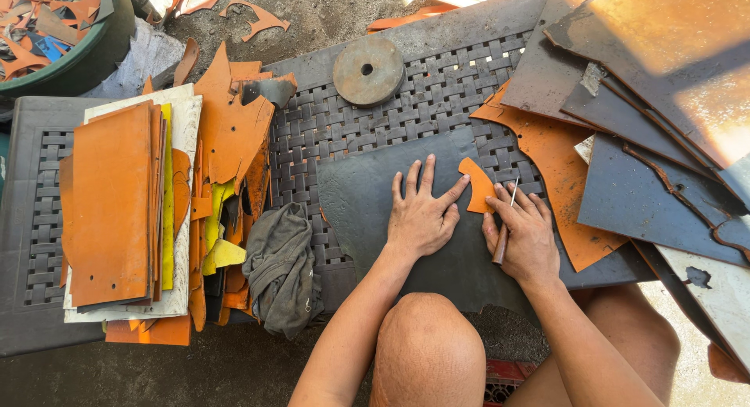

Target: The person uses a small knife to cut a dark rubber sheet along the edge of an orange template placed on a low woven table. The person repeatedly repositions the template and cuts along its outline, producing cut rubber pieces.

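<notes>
The orange template [477,186] lies on a dark sheet [367,196] spread over the woven table [437,87]. The left hand [422,216] presses flat, fingers spread, index tip pinning the template's edge. The right hand [527,237] grips a thin awl [505,229], point at the template's right edge. Tracing looks underway; the next stroke needs the template held still.

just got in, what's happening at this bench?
A person sits at a woven plastic table with a dark grey sheet laid flat. The left hand lies spread on the sheet, one finger on a small orange template. The right hand holds a thin pointed tool at the template's edge. Orange cut pieces are stacked to the left, a grey rag beside them.
</notes>
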